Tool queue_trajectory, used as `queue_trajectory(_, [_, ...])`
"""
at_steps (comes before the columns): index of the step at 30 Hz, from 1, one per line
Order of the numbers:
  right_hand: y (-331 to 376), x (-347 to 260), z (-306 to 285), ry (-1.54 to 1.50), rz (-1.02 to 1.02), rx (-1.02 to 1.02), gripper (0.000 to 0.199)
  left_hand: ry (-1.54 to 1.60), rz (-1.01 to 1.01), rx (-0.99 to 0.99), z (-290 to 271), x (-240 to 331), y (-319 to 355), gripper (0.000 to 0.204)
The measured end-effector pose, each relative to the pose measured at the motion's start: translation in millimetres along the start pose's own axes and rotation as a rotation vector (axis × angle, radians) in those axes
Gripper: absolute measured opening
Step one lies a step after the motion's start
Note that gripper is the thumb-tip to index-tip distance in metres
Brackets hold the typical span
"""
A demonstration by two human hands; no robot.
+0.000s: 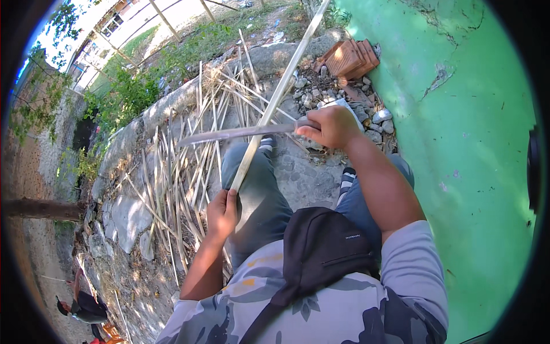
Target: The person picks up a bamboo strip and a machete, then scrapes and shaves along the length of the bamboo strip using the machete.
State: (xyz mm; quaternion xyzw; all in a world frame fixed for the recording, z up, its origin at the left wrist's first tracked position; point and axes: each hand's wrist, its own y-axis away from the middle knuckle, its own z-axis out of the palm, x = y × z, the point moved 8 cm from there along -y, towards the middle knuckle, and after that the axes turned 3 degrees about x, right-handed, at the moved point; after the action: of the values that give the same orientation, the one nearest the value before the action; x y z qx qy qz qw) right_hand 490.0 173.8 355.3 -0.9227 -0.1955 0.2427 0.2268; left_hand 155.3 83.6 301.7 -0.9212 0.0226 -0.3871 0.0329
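My left hand (222, 213) grips the near end of a long pale bamboo strip (278, 94) that runs up and away to the right. My right hand (331, 127) is closed on the handle of a long knife (229, 135). Its grey blade points left and lies across the strip, touching it about midway. Both hands are above my knees, in grey trousers (258, 195), as I sit.
A heap of thin split bamboo strips (183, 166) lies on the concrete ground to the left. Broken bricks (352, 57) and rubble (335, 94) sit ahead. A green wall (475, 143) stands close on the right. Another person (86, 307) crouches at lower left.
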Motion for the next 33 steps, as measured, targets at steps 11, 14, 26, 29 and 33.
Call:
queue_trajectory(11, [-1,-26,9,0.018,-0.036,0.000,0.047,0.041,-0.057,0.020,4,-20,-3,0.046])
queue_trajectory(14, [-1,-35,10,0.038,-0.232,-0.022,0.045,-0.007,-0.040,0.028,4,-17,-1,0.047])
queue_trajectory(26, [-2,-6,5,0.037,0.065,-0.034,0.048,-0.069,-0.056,0.027,4,-9,0,0.046])
queue_trajectory(29, [2,-35,18,0.034,-0.222,-0.012,0.047,-0.094,-0.007,0.047,4,-4,-1,0.047])
queue_trajectory(33, [-4,-9,11,-0.058,-0.008,-0.069,0.047,-0.068,0.000,0.055,0,-1,2,0.047])
